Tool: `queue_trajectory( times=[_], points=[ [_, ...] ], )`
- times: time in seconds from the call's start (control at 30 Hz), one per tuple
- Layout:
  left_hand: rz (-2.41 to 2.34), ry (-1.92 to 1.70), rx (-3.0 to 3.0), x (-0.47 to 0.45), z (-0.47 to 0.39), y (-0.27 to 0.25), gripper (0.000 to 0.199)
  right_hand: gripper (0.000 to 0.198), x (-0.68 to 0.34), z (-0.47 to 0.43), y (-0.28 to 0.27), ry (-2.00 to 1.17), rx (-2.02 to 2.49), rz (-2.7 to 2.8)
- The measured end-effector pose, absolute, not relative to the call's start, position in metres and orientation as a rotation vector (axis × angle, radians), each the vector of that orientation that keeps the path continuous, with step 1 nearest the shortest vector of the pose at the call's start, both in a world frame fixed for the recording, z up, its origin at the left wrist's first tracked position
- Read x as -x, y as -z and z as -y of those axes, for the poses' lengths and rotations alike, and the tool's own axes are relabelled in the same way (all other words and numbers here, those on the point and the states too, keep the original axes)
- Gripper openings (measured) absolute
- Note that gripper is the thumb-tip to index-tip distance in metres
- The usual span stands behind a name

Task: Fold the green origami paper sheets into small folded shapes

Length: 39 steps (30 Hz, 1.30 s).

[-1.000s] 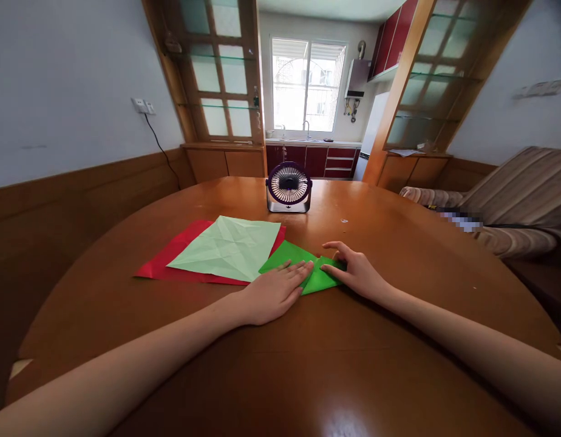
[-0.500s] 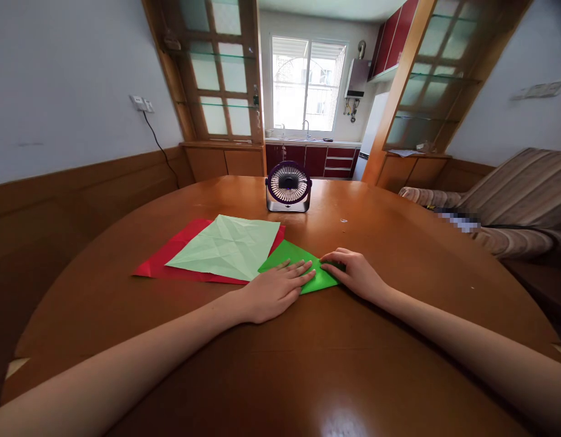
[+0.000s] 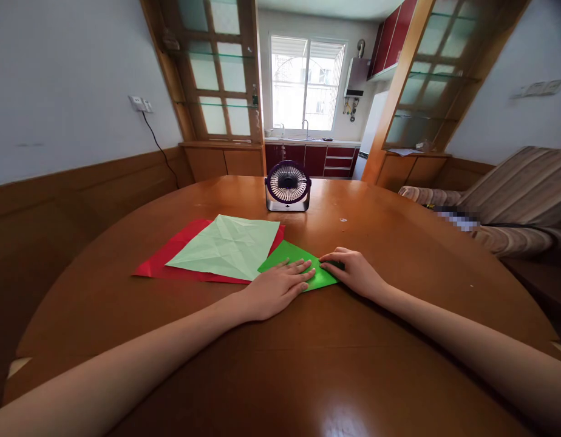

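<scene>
A bright green sheet of paper (image 3: 287, 250), folded into a pointed shape, lies on the table in front of me. Flat across its middle rests my left hand (image 3: 277, 287), fingers stretched out and covering part of the paper. At the paper's right edge, my right hand (image 3: 354, 272) has its thumb and fingers pinched on the fold. To the left, a creased pale green sheet (image 3: 226, 246) lies on top of a red sheet (image 3: 155, 264), and its right side meets the bright green paper.
A small dark purple fan (image 3: 288, 183) stands on the brown wooden table (image 3: 280, 376), beyond the papers. A tiny white scrap (image 3: 343, 220) lies right of the fan. A striped sofa (image 3: 521, 194) is beyond the table's right edge.
</scene>
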<state>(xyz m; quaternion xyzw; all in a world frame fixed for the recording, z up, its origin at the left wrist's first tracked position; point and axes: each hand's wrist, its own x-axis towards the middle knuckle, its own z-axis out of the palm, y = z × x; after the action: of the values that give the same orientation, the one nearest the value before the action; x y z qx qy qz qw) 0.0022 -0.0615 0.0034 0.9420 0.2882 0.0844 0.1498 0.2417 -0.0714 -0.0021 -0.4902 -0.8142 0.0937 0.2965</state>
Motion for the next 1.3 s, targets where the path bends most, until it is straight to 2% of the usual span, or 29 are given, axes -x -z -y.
queue_trajectory(
  times=[0.37, 0.63, 1.07, 1.3],
  points=[
    [-0.827, -0.232, -2.75, -0.0036, 0.0607, -0.0058, 0.053, 0.02, -0.2421, 0.0725, 0.0014, -0.258, 1.292, 2.165],
    [-0.789, -0.058, -2.796, -0.0103, 0.0555, -0.0048, 0.058, 0.016, -0.2414, 0.073, 0.002, -0.251, 1.27, 2.15],
    [-0.774, 0.025, -2.811, -0.009, 0.0584, -0.0097, 0.062, 0.018, -0.2416, 0.0714, 0.0031, -0.236, 1.273, 2.172],
    [-0.757, -0.086, -2.818, -0.008, 0.0575, -0.0044, 0.062, 0.017, -0.2413, 0.0718, 0.0032, -0.234, 1.24, 2.154]
  ],
)
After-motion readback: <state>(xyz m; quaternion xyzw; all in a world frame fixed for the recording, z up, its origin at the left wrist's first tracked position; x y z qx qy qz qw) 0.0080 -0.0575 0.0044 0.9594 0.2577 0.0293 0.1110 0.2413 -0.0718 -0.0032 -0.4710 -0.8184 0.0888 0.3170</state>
